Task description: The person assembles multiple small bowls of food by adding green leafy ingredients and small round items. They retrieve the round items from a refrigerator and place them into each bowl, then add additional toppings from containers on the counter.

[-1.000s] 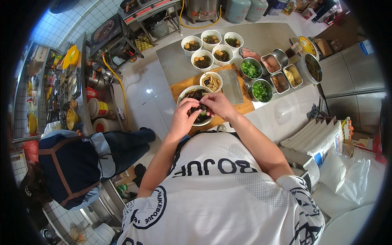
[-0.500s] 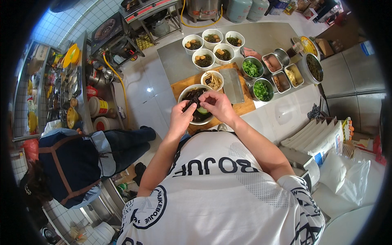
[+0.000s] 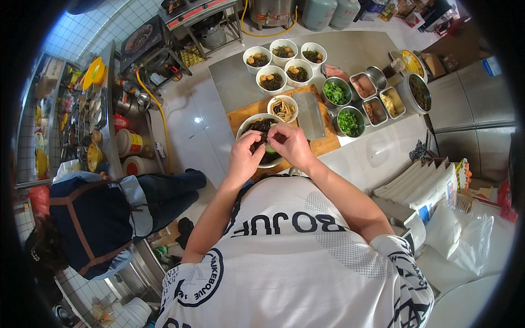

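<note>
Over a white bowl [image 3: 240, 130], my left hand [image 3: 244, 157] and right hand [image 3: 292, 146] meet with their fingertips pinched together. Between them is dark, floppy wood ear fungus [image 3: 260, 126], and more dark pieces lie in the bowl. Something pale green shows below my fingers, mostly covered by my right hand. Just beyond stands a smaller white bowl [image 3: 283, 109] holding pale strips. Both bowls are on a wooden cutting board [image 3: 328, 144]. To their right lies a flat grey rectangular blade [image 3: 311, 115], apparently a cleaver; its near end is partly hidden.
Several white bowls [image 3: 271, 82] with dark greens and round orange-brown pieces stand on the steel table [image 3: 229, 74]. At right are metal pots of chopped greens [image 3: 348, 122] and small metal tins [image 3: 375, 111]. A person in a dark apron [image 3: 90, 224] is at the left.
My hands stay over the bowl, still pinching the dark fungus. My fingers have shifted slightly, and less of the green piece shows. The whole view has moved a little.
</note>
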Demonstrator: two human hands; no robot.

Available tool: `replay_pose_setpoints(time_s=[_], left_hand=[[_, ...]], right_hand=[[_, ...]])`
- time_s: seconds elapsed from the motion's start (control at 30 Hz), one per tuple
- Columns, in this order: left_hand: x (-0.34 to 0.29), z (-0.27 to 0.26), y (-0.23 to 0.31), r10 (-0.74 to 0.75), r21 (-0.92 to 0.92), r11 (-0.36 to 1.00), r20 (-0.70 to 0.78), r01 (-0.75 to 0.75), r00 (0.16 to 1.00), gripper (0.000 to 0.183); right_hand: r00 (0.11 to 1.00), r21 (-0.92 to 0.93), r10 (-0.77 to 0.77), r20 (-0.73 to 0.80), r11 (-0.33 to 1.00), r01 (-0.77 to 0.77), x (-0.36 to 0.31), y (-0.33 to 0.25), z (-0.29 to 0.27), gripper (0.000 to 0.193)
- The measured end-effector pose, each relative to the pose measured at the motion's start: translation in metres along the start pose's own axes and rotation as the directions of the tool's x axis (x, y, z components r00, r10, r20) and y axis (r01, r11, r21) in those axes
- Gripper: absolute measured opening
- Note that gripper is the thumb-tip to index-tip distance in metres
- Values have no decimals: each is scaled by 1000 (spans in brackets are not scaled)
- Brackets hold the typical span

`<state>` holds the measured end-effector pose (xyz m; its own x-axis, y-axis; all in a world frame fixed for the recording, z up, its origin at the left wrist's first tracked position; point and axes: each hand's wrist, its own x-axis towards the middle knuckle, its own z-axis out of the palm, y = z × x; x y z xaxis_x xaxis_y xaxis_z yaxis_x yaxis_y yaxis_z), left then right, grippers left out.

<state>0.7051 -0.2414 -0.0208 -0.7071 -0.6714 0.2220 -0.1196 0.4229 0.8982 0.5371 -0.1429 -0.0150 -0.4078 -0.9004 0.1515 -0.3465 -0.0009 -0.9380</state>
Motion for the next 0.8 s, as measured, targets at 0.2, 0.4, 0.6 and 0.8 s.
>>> replay_pose_setpoints(time_s=[0.2,0.4,0.6,0.8], left_hand=[[2,-5,6,10,60,998,47,-12,999,22],[-4,5,1,-136,-125,983,16,137,991,12],[-7,1,-12,-484,-429,769,91,473,870,9],[-9,-6,-15,-545,-542,674,94,502,833,14]], right_hand=[[998,4,63,14,998,-63,2,-3,1,14],[998,-68,20,61,998,-16,2,2,0,14],[978,455,192,80,866,-207,-1,16,0,9],[957,18,210,200,976,-218,-1,17,-10,9]])
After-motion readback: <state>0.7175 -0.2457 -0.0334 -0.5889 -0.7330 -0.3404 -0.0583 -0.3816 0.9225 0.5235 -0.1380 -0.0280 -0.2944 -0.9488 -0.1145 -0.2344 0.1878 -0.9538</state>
